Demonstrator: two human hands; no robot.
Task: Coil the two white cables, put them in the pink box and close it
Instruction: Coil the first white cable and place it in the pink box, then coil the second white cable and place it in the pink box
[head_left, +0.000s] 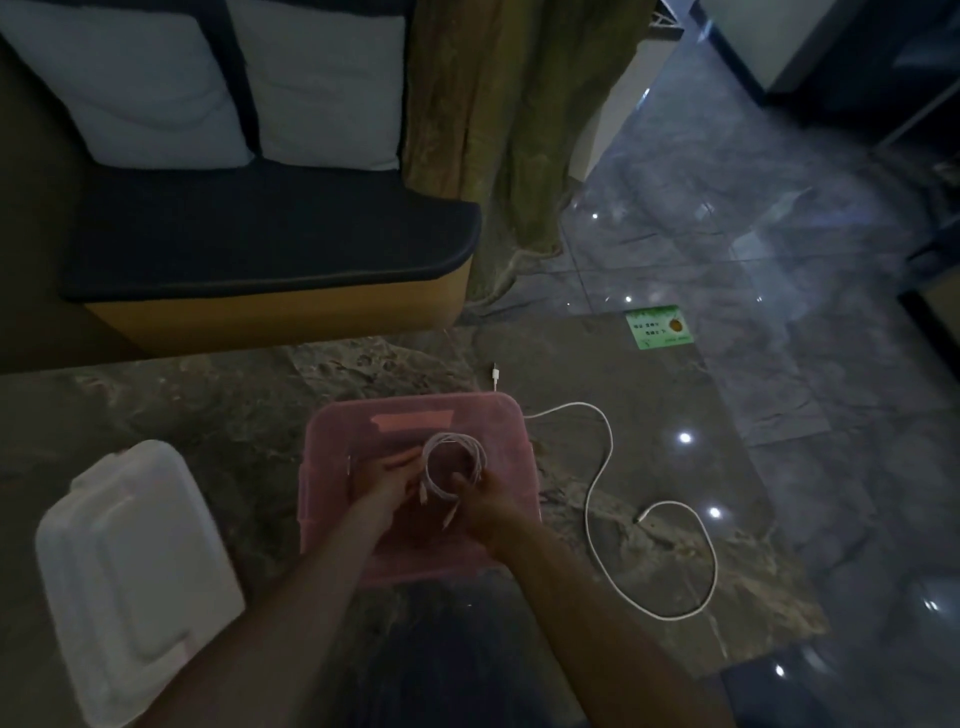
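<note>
While my right hand (480, 496) pinches the coiled cable (453, 464) over the open pink box (332, 441) and my left hand (388, 480) steadies it with relaxed fingers, the second cable (602, 467) lies loose at three o'clock, lid (130, 571) waiting at eight.

Dim, low-contrast frame with soft blur throughout. Small ceiling-light glare spots dot the glossy grey marble floor (779, 291) toward 3 o'clock. Wide-angle bending at edges.

Coiled cable (453, 464): white loop, over the open box.
Loose cable (602, 483): uncoiled, right of box.
Pink box (415, 415): lidless, translucent.
Lid (132, 571): white, left.
</note>
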